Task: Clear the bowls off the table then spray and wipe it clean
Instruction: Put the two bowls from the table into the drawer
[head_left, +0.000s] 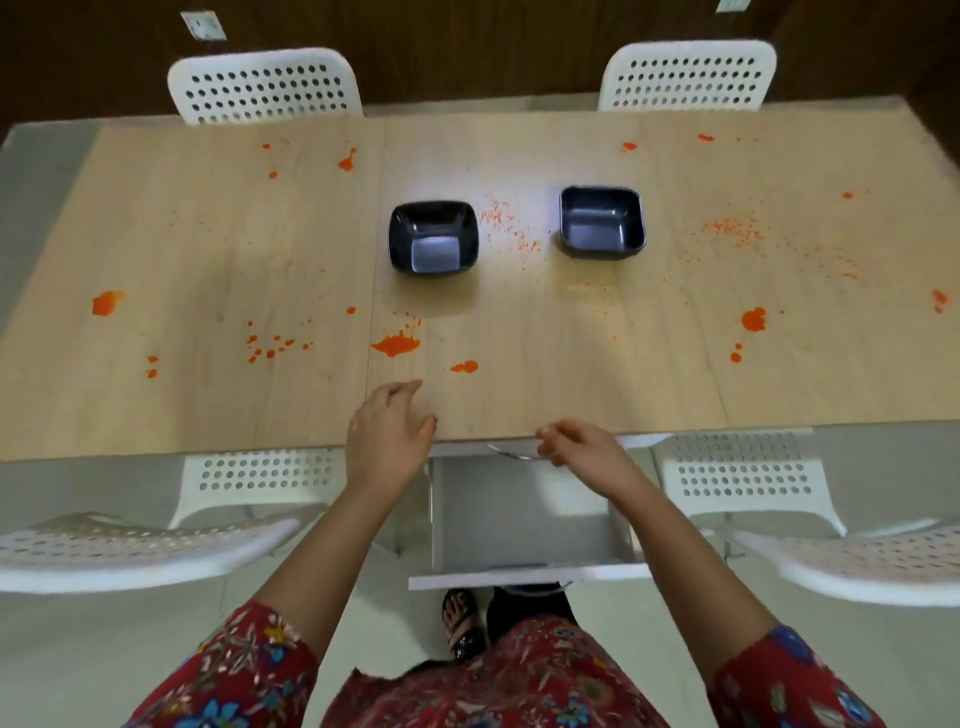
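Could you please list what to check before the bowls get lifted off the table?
1. Empty bowls: ok, left bowl and right bowl look empty.
2. Free left hand: ok, open over the table edge.
3. Free right hand: cannot tell, curled beside a thin metal item.
4. Shut drawer: not ok, stands open.
5. Ready spray and cloth: cannot tell, none in view.

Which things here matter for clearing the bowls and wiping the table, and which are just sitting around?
Part of the job: left bowl, right bowl, table, orange splashes, orange crumbs. No spray bottle or cloth shows.

Just there: white chairs, open drawer under the table's near edge, wall sockets.
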